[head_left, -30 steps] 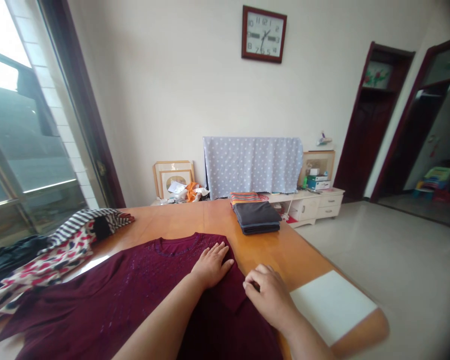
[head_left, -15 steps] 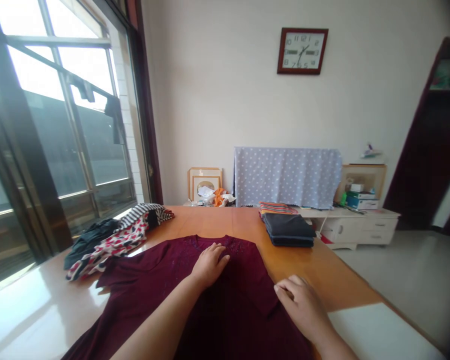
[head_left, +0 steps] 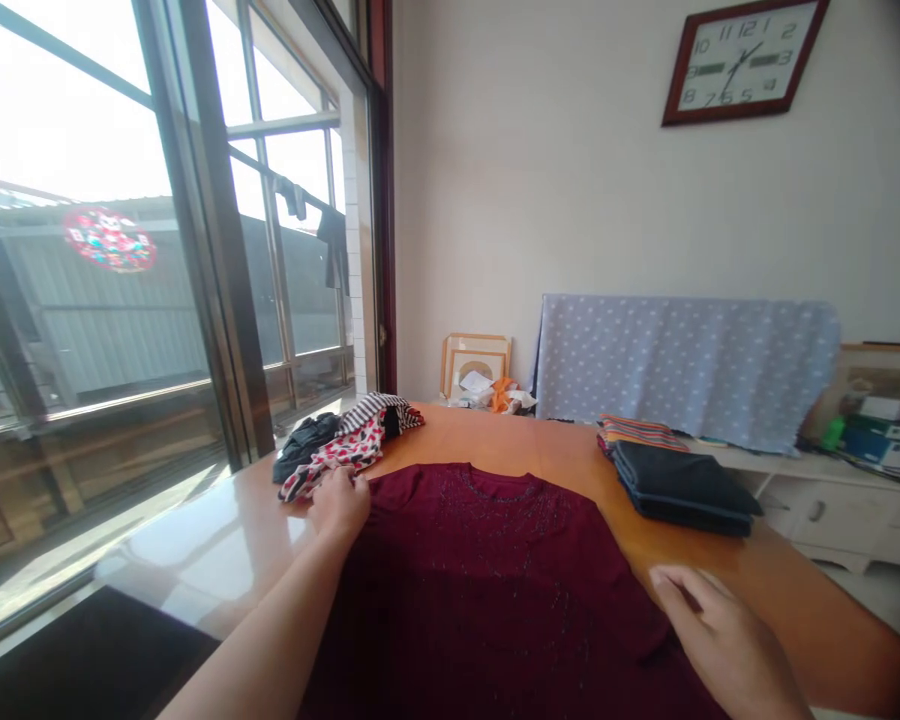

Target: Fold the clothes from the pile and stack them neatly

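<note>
At the far left of the tabletop lay a crumpled black garment (head_left: 304,447) and a bunched white cloth with red print (head_left: 341,465), topped by a black-and-white striped knit (head_left: 375,410). My left hand (head_left: 337,507) sat curled beside them, fingers against the printed cloth; whether they pinched it, I could not tell. A maroon short-sleeved knit shirt (head_left: 480,590), beaded around the neckline, lay spread mid-table on the glossy orange wood tabletop (head_left: 540,440). Well apart, my right hand (head_left: 720,625) lay open at the shirt's right edge. Soft knit like this wants light, flat palms, which avoid rucking. Further right sat a folded dark stack (head_left: 682,495) beside rainbow-striped cloth (head_left: 637,433).
</note>
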Demonstrator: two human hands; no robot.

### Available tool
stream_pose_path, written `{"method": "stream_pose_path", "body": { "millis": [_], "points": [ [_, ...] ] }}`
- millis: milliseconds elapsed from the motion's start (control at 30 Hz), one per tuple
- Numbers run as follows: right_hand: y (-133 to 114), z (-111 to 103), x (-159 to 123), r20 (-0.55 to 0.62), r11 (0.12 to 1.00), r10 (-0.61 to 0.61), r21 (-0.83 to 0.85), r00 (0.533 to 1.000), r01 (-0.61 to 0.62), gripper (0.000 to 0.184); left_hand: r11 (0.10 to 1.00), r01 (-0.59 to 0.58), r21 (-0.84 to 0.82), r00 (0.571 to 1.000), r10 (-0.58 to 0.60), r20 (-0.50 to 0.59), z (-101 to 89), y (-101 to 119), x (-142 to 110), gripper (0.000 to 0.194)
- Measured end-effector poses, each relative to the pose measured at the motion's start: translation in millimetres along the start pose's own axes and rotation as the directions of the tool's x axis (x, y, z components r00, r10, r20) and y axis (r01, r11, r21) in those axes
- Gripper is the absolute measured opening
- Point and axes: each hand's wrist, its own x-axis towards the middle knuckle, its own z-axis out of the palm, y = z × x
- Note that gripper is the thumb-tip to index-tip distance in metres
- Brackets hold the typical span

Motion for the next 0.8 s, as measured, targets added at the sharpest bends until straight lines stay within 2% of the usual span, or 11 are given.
{"method": "stream_pose_path", "body": {
  "millis": [167, 300, 433, 600, 733, 800],
  "points": [
    [-40.6, 9.7, 20.3, 0.021, 0.997, -0.025, 0.079, 0.999, 0.023, 0.037, 0.983, 0.159, 0.091, 0.987, -0.162, 0.018, -9.9, -32.2, 16.9, 0.045],
    [-64.3, 31.9, 39.5, 0.053, 0.991, -0.051, 0.122, 0.997, 0.045, 0.039, 0.969, 0.217, 0.116, 0.97, -0.227, 0.084, -9.3, -39.2, 17.8, 0.058],
    [-75.2, 56.4, 51.2, 0.123, 0.996, -0.049, 0.086, 0.991, 0.039, 0.039, 0.957, 0.253, 0.141, 0.955, -0.27, 0.121, -8.1, -41.6, 16.8, 0.068],
    [-80.4, 79.1, 47.3, 0.184, 0.999, -0.04, 0.009, 0.982, 0.039, 0.032, 0.974, 0.201, 0.102, 0.947, -0.22, 0.233, -6.5, -49.2, 18.9, 0.049],
    [-79.8, 89.2, 42.0, 0.234, 0.998, -0.035, -0.036, 0.972, 0.045, 0.029, 0.986, 0.159, 0.052, 0.962, -0.166, 0.218, -5.3, -52.2, 20.1, 0.036],
    [-79.4, 91.9, 44.4, 0.276, 0.997, -0.039, -0.054, 0.96, 0.057, 0.028, 0.995, 0.099, 0.012, 0.974, -0.099, 0.205, -4.4, -50.7, 19.7, 0.034]
  ]
}}
